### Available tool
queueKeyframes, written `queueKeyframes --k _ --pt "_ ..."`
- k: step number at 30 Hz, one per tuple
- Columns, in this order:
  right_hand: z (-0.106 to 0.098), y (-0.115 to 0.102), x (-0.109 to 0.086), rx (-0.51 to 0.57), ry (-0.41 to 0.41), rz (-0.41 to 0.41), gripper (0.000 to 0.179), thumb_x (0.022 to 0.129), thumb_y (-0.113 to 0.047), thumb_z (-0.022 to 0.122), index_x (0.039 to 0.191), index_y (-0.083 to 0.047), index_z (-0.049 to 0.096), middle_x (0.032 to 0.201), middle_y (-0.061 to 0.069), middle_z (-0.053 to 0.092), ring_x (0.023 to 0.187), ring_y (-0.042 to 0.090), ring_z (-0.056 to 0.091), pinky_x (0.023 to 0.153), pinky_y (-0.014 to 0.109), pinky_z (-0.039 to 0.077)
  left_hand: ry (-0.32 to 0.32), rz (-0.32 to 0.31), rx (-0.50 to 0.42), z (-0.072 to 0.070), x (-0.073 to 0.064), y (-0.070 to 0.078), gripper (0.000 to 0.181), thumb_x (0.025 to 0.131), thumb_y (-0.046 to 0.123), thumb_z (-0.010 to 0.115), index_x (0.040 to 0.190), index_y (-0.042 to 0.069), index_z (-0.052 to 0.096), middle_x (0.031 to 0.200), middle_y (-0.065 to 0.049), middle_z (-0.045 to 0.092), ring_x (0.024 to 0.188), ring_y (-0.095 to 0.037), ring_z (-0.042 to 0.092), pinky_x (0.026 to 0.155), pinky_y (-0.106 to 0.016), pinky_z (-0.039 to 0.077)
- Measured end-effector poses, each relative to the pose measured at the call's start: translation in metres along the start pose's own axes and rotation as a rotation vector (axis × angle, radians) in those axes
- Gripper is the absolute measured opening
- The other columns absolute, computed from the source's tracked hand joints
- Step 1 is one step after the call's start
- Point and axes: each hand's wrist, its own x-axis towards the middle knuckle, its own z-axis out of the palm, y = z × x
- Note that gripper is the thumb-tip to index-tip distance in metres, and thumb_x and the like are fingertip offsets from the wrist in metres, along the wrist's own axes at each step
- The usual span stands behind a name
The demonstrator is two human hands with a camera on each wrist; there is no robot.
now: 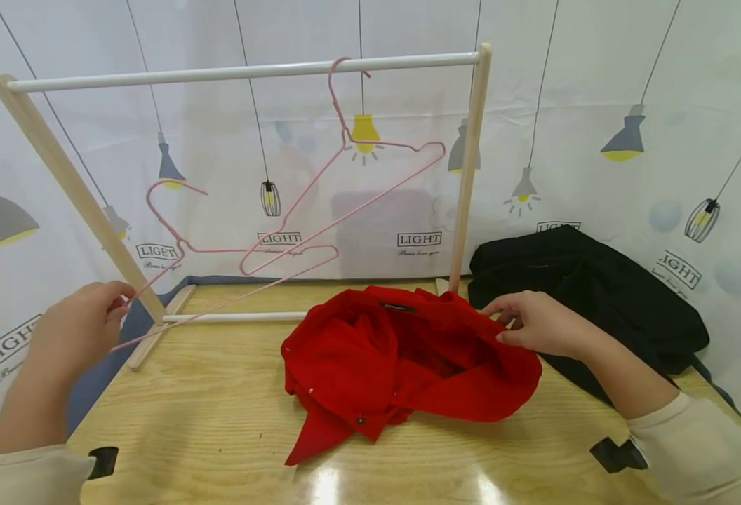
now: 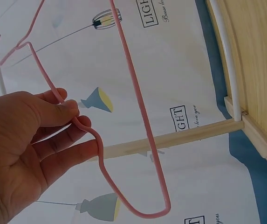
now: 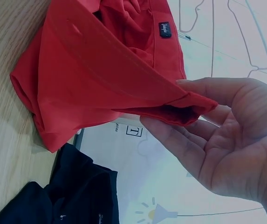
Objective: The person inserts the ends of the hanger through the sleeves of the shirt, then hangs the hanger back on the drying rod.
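Observation:
My left hand (image 1: 83, 330) pinches a thin pink clothes hanger (image 1: 263, 287) by its shoulder wire, thumb against fingers. The left wrist view shows the wire of this hanger (image 2: 140, 100) running past the fingertips to a rounded end. Its hook points up, below the rack's top bar and off it. A red shirt (image 1: 351, 351) lies crumpled on the table, its neck opening and dark label facing up. At the shirt's right side my right hand (image 1: 544, 326) grips the fabric edge. In the right wrist view, the held edge of the red shirt (image 3: 189, 100) folds between thumb and fingers.
A second pink hanger (image 1: 307, 193) hangs tilted from the white top bar (image 1: 250, 71) of a wooden-sided rack. To the right lies a heap of black clothing (image 1: 585, 294). Behind the wooden table (image 1: 206, 421) stands a curtain (image 1: 402, 168) printed with lamps.

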Motion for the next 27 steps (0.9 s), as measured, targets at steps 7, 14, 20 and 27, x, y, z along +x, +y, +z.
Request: queueKeyframes --k 7,14,20,27 --pt "0.003 0.003 -0.002 -0.008 0.027 0.004 0.033 0.087 0.001 0.067 0.12 -0.002 0.064 0.098 0.008 0.068 0.08 0.019 0.065 0.068 0.036 0.058 0.061 0.081 -0.014 0.014 -0.014 0.01 0.022 0.086 -0.003 0.064 0.108 -0.004 0.06 0.092 -0.021 0.062 0.073 -0.035 0.06 0.061 -0.053 0.048" --pt "0.005 0.002 -0.003 0.0 0.054 0.009 0.034 0.088 -0.001 0.067 0.122 -0.003 0.063 0.1 0.009 0.068 0.081 0.02 0.063 0.068 0.035 0.058 0.179 0.154 -0.029 0.022 -0.027 0.021 0.022 0.081 -0.007 0.066 0.102 -0.003 0.063 0.083 -0.016 0.061 0.069 -0.033 0.059 0.058 -0.052 0.047" --pt "0.007 0.002 -0.003 -0.017 0.082 -0.011 0.033 0.088 -0.002 0.065 0.121 -0.002 0.064 0.101 0.009 0.069 0.082 0.02 0.063 0.069 0.035 0.058 0.184 0.167 -0.061 0.029 -0.031 0.028 0.024 0.079 -0.008 0.069 0.101 -0.002 0.063 0.082 -0.014 0.061 0.069 -0.032 0.06 0.057 -0.052 0.048" --pt "0.009 0.004 -0.005 -0.001 0.087 0.004 0.034 0.088 -0.002 0.065 0.122 -0.002 0.063 0.102 0.012 0.068 0.083 0.021 0.063 0.067 0.035 0.058 0.184 0.214 -0.08 0.039 -0.036 0.036 0.027 0.077 -0.009 0.072 0.101 -0.001 0.062 0.082 -0.01 0.062 0.067 -0.026 0.059 0.053 -0.043 0.046"
